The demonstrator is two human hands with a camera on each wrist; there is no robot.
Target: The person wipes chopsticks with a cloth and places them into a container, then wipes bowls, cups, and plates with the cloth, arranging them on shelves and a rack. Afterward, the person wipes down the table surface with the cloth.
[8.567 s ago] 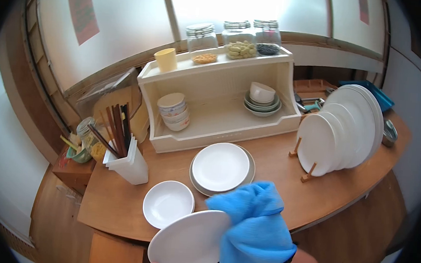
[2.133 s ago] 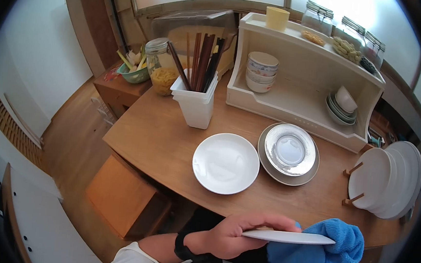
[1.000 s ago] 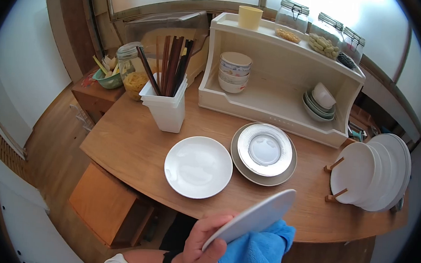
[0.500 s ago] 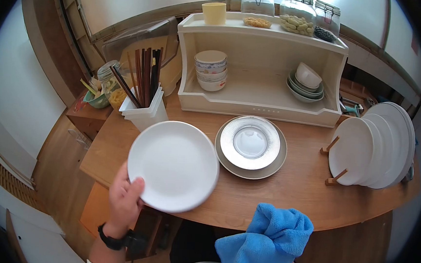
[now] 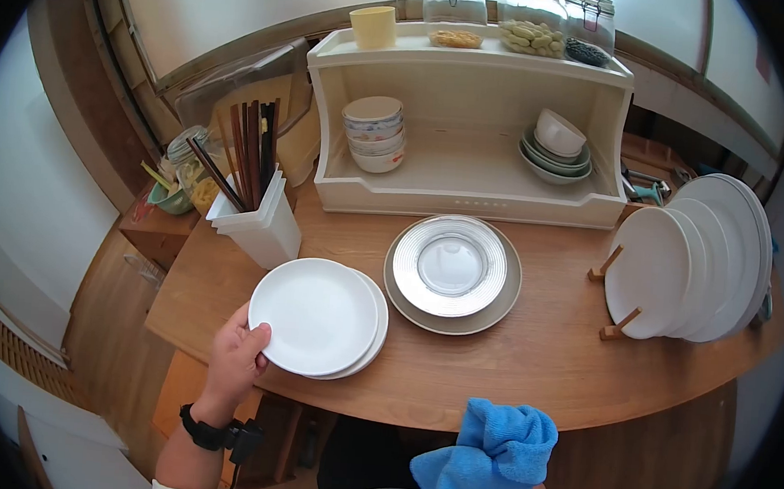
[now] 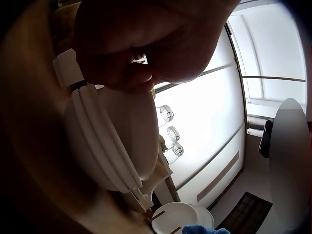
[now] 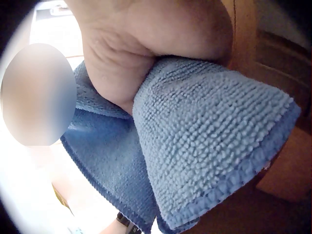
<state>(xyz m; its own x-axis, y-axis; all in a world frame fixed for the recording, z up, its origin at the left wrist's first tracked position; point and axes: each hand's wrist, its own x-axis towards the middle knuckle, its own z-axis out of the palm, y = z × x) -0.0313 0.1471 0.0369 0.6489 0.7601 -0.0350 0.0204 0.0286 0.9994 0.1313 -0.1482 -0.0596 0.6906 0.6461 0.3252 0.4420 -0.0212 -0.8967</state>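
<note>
My left hand pinches the left rim of a white plate, thumb on top, in the head view. That plate lies over another white plate, which shows at its right side; whether the two touch is unclear. In the left wrist view the hand is dark above the white plates. My right hand, mostly covered in the head view, holds a bunched blue cloth in front of the table edge. The right wrist view shows the hand against the cloth.
A silver-ringed plate sits on a grey-rimmed plate at mid-table. Behind stands a cream shelf with bowls and jars. A chopstick holder is at the left, and a rack of white plates at the right.
The left hand has brought its plate from in front of me leftward and down over the white plate on the table. The right hand, with the cloth, has parted from the plate.
</note>
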